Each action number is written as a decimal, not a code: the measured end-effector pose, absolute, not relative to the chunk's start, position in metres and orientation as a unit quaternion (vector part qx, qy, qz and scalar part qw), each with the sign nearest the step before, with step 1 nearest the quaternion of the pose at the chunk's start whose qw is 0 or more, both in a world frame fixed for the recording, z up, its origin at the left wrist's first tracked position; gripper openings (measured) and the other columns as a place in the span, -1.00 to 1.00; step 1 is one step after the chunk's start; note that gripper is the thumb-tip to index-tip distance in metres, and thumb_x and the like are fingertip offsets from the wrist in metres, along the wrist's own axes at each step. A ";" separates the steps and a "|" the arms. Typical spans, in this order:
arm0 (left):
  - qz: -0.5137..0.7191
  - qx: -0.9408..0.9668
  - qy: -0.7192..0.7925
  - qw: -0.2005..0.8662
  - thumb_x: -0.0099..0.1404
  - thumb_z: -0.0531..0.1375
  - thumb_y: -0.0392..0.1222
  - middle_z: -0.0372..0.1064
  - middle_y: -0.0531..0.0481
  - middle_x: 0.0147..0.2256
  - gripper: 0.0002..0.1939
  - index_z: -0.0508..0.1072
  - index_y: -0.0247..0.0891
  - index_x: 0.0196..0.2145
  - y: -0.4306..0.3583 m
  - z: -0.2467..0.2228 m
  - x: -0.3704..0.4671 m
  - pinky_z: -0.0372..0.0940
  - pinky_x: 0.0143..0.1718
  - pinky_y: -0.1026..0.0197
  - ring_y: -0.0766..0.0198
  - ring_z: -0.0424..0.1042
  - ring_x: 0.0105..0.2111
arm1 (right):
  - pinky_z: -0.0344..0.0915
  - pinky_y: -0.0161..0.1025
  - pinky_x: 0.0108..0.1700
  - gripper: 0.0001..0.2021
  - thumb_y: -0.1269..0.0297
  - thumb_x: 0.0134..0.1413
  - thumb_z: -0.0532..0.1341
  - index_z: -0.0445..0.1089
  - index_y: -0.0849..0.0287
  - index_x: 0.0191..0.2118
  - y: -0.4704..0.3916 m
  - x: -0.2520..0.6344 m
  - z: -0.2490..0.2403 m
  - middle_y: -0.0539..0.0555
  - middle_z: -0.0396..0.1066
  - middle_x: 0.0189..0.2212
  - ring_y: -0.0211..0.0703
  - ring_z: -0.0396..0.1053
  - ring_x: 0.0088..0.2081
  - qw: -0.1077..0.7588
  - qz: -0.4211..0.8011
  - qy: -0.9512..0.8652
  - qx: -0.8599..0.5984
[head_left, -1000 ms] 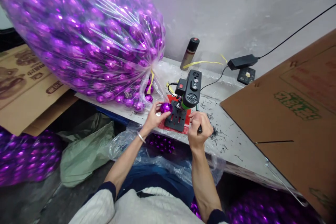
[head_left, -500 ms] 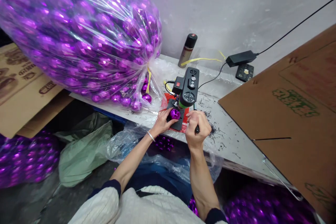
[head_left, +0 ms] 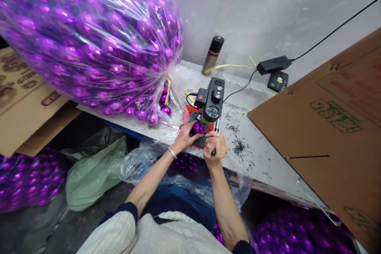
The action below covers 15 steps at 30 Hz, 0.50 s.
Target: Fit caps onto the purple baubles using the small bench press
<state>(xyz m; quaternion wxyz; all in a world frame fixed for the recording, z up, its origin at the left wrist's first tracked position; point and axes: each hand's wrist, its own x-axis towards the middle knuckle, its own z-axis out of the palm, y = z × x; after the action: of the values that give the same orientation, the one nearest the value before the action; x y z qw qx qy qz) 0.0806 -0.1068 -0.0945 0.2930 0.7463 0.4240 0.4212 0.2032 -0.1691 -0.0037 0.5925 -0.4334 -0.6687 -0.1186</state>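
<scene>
A small black machine [head_left: 214,97] with a red switch stands on the white table. Beneath its head, on the dark base plate, is a shiny purple ball [head_left: 199,127]. The thumb and fingers of my left hand [head_left: 185,138] grip this ball from the near left side. To the right, my right hand [head_left: 216,147] is wrapped round the black-ended lever [head_left: 217,126] of the machine. Red plastic [head_left: 193,109] lies under the base.
A big clear bag of purple balls [head_left: 113,47] fills the left, with a loose-looking ball [head_left: 166,110] by its neck. A spray can [head_left: 213,55] stands behind the machine. Thin black pieces [head_left: 239,147] litter the right. A cardboard box [head_left: 324,127] borders the table.
My right hand has moved left and slightly down with the lever, closer to my left hand. My left hand still holds the ball under the machine head.
</scene>
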 end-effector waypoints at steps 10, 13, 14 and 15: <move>0.422 0.749 0.426 0.282 0.30 0.30 0.04 0.44 -0.26 0.09 -0.41 0.33 -0.25 0.19 -0.105 -0.098 0.082 0.32 0.15 -0.10 -0.03 0.43 0.12 | 0.26 -0.26 -0.34 -0.78 0.41 0.31 -0.02 0.19 0.10 -0.39 -0.163 0.200 -0.022 -0.03 0.30 -0.47 -0.26 0.31 -0.42 0.622 -0.123 -0.644 -0.429; 0.429 0.751 0.422 0.273 0.30 0.30 0.00 0.45 -0.25 0.07 -0.43 0.33 -0.26 0.18 -0.104 -0.100 0.082 0.33 0.13 -0.10 -0.03 0.44 0.10 | 0.25 -0.27 -0.35 -0.78 0.43 0.30 -0.02 0.18 0.10 -0.40 -0.162 0.200 -0.026 -0.02 0.28 -0.47 -0.26 0.29 -0.43 0.626 -0.126 -0.640 -0.427; 0.431 0.750 0.421 0.271 0.30 0.30 0.00 0.46 -0.24 0.06 -0.44 0.34 -0.27 0.18 -0.104 -0.101 0.082 0.33 0.13 -0.10 -0.02 0.44 0.09 | 0.25 -0.27 -0.35 -0.77 0.45 0.30 -0.03 0.18 0.10 -0.40 -0.162 0.200 -0.027 -0.02 0.28 -0.48 -0.26 0.29 -0.43 0.623 -0.129 -0.643 -0.426; 0.433 0.749 0.421 0.271 0.31 0.30 -0.01 0.46 -0.24 0.05 -0.44 0.34 -0.27 0.17 -0.104 -0.101 0.083 0.34 0.12 -0.10 -0.02 0.45 0.08 | 0.24 -0.28 -0.36 -0.77 0.46 0.29 -0.02 0.18 0.10 -0.40 -0.161 0.200 -0.028 -0.02 0.27 -0.48 -0.26 0.28 -0.43 0.619 -0.135 -0.649 -0.421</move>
<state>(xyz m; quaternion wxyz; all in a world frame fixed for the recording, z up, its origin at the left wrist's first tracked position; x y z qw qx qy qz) 0.0827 -0.1036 -0.1010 0.2706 0.7493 0.4215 0.4332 0.2002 -0.1612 -0.0281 0.6188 -0.4209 -0.6494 -0.1349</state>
